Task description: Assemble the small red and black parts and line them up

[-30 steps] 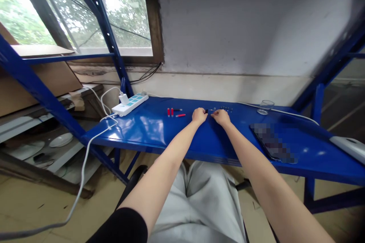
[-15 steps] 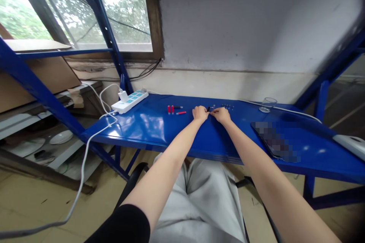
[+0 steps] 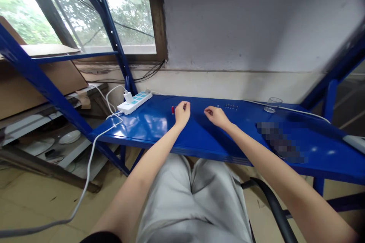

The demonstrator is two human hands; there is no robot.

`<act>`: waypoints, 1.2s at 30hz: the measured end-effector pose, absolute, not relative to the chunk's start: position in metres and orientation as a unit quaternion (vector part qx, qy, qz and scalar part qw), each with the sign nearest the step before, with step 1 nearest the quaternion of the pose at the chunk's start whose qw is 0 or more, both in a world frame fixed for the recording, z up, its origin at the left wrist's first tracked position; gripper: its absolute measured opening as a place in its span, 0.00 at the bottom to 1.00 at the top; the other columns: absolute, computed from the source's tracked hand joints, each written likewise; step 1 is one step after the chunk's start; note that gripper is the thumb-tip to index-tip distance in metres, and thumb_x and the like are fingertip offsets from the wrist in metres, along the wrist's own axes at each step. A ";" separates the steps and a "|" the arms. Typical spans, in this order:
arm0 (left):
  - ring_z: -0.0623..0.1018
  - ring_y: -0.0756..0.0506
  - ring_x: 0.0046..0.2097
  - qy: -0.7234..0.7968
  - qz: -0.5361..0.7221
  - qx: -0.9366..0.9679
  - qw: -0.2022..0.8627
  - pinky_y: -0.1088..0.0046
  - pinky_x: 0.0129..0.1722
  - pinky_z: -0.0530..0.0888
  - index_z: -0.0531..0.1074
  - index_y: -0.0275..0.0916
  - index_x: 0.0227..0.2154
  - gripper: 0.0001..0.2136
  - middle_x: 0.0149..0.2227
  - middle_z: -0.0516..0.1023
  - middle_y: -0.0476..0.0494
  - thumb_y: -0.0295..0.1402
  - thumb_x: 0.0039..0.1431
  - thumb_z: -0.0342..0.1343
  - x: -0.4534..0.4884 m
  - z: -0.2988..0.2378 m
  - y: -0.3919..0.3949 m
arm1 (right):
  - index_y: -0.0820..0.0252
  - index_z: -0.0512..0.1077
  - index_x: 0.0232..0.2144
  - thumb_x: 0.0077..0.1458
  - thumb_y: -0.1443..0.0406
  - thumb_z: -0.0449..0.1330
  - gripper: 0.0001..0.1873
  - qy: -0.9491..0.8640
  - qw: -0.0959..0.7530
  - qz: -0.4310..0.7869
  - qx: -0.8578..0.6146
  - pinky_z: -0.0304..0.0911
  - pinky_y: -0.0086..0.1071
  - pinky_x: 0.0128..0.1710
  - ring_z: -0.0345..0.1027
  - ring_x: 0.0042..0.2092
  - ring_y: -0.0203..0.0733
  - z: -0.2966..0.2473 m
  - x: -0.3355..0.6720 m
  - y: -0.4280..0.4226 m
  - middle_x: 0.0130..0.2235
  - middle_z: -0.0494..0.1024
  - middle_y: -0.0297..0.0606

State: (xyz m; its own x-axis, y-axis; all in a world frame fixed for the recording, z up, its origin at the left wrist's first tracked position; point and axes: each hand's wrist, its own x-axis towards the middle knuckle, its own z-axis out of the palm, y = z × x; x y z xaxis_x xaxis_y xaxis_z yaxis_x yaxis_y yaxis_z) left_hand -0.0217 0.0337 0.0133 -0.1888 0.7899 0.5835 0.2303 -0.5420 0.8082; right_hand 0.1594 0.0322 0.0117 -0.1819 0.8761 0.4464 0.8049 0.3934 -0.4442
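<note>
My left hand (image 3: pixel 181 114) is raised over the blue table, its fingers curled in a closed grip. Whatever lies in them is too small or dark to make out. Just left of it is a small red cylinder (image 3: pixel 172 110), and the hand covers the spot beside that piece. My right hand (image 3: pixel 216 115), apart from the left, has its thumb and fingertips pinched together; any content is hidden. Behind and right of it are several tiny metallic pieces (image 3: pixel 231 107) in rows, with one more small piece (image 3: pixel 218 106) nearer the hand.
A white power strip (image 3: pixel 135 102) with a plug and cable lies at the table's left end. To the right are a clear glass (image 3: pixel 273 105), a blurred dark flat object (image 3: pixel 281 144) and a white device (image 3: pixel 355 145) at the edge. A thin white cable (image 3: pixel 305 113) runs along the back.
My hands, which met over a small black piece, have separated. The left has moved left toward the red pieces and now covers some of them. The right has shifted slightly left.
</note>
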 end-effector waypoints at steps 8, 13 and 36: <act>0.66 0.54 0.24 0.439 0.751 0.414 0.269 0.79 0.28 0.64 0.66 0.38 0.26 0.13 0.21 0.64 0.51 0.38 0.60 0.42 -0.053 0.006 0.029 | 0.62 0.73 0.40 0.50 0.68 0.57 0.13 -0.764 0.323 0.120 -0.545 0.63 0.35 0.44 0.70 0.40 0.40 -0.001 0.084 0.098 0.42 0.76 0.44; 0.65 0.54 0.23 0.442 0.750 0.385 0.308 0.79 0.26 0.64 0.65 0.38 0.26 0.14 0.21 0.64 0.51 0.39 0.60 0.41 -0.055 0.000 0.037 | 0.59 0.73 0.42 0.48 0.67 0.60 0.15 -0.759 0.271 0.132 -0.577 0.63 0.35 0.45 0.70 0.43 0.41 -0.004 0.069 0.130 0.44 0.76 0.41; 0.68 0.54 0.27 0.419 0.699 0.526 0.241 0.78 0.30 0.65 0.67 0.37 0.35 0.12 0.25 0.67 0.50 0.41 0.59 0.46 -0.046 0.006 0.019 | 0.62 0.66 0.35 0.50 0.60 0.58 0.12 -0.621 0.564 0.291 -0.461 0.63 0.30 0.30 0.66 0.26 0.33 0.024 0.071 0.100 0.28 0.76 0.37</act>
State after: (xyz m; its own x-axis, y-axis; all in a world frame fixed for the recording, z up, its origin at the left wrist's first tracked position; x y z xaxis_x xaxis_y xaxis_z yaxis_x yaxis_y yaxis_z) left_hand -0.0459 0.0194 0.0065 -0.3297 0.7785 0.5340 0.1039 -0.5323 0.8401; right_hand 0.0711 0.0996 0.0239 0.0599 0.8997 0.4324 0.2445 0.4067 -0.8802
